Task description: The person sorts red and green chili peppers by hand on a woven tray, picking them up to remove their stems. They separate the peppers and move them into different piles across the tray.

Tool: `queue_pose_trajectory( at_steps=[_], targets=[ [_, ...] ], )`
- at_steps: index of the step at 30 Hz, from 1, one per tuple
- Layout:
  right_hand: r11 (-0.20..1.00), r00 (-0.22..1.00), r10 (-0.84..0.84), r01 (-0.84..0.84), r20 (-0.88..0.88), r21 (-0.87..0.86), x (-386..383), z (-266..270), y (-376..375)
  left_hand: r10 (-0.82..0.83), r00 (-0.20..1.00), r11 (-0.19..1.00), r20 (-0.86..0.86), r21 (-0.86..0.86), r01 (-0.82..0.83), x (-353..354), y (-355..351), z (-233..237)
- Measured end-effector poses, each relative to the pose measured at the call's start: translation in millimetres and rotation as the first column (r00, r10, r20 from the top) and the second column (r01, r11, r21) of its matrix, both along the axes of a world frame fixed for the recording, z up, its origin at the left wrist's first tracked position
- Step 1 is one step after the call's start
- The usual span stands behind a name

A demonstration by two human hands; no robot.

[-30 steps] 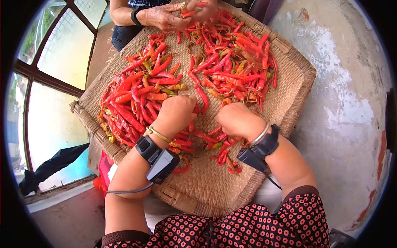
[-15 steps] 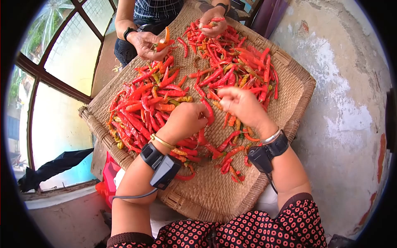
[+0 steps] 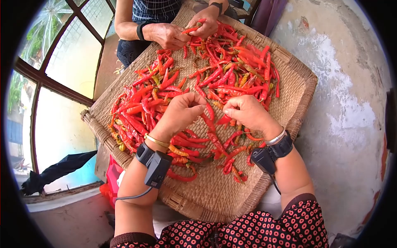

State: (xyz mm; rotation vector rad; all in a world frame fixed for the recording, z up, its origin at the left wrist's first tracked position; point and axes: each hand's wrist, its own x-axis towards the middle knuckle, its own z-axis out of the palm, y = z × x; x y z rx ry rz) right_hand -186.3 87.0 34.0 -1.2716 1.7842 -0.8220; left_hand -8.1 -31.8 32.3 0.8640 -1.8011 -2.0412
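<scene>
One woven tray [image 3: 206, 199] carries chilies [image 3: 135, 122] (too many to count). The left hand [image 3: 183, 109] is half-curled, its hold unclear; the right hand [image 3: 249, 112] pinches one chili [image 3: 223, 120]; a co-worker's two hands [image 3: 167, 36] hold another.

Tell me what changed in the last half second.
The right hand drew back toward the body; a red pepper now shows below its thumb, grip unclear. The left hand shifted slightly forward. The co-worker's right hand came in to the co-worker's left hand at another red pepper. The woven tray and pepper heaps stayed put.
</scene>
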Motion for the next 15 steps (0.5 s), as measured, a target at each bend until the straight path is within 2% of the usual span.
queue_pose_trajectory(
  at_steps=[2,3,4,5,6,8,11,12,13,14,15],
  targets=[
    [0.998,0.999,0.031,-0.029,-0.044,0.054,-0.4,3.2,2.0,-0.059,0.991,0.998,0.123,0.043,0.054,3.0,-8.9,5.9],
    [0.988,0.968,0.154,-0.153,-0.196,0.018,-2.8,-3.2,2.7,-0.091,0.993,0.995,0.071,-0.032,0.093,2.4,-18.0,2.5],
    [0.961,0.901,0.261,-0.278,-0.346,0.001,-3.3,-7.2,3.2,-0.093,0.993,0.995,0.074,-0.032,0.095,0.5,-19.6,-0.6],
    [0.955,0.879,0.291,-0.290,-0.378,0.062,-1.5,-9.6,2.9,0.070,0.989,0.994,-0.128,0.089,-0.059,-1.9,-18.9,-2.3],
    [0.955,0.880,0.292,-0.290,-0.374,0.063,-0.2,-9.4,3.2,0.253,0.920,0.954,-0.300,0.236,-0.186,-2.5,-16.9,-0.5],
    [0.952,0.906,0.301,-0.302,-0.297,0.043,-0.6,-5.9,2.8,0.200,0.914,0.970,-0.352,0.204,-0.134,0.5,-13.5,8.5],
    [0.959,0.938,0.279,-0.284,-0.205,0.002,-2.8,-4.1,3.0,-0.011,0.991,0.994,-0.133,-0.108,-0.003,0.5,-13.3,-8.6],
    [0.957,0.936,0.285,-0.290,-0.207,0.003,-1.4,0.0,1.6,-0.005,0.991,0.994,-0.135,-0.107,-0.010,1.0,-12.7,-8.0],
    [0.973,0.974,0.217,-0.211,-0.065,0.092,1.0,7.2,0.7,-0.123,0.989,0.948,0.083,-0.284,0.142,1.6,-11.6,-6.7],
    [0.972,0.989,0.128,-0.139,0.069,0.191,3.0,13.6,0.0,-0.194,0.929,0.854,0.314,-0.413,0.318,1.8,-10.2,-5.3],
    [0.971,0.989,0.131,-0.142,0.068,0.192,3.4,18.9,-1.1,-0.101,0.936,0.628,0.336,-0.708,0.322,2.4,-6.2,-4.6]
  ],
)
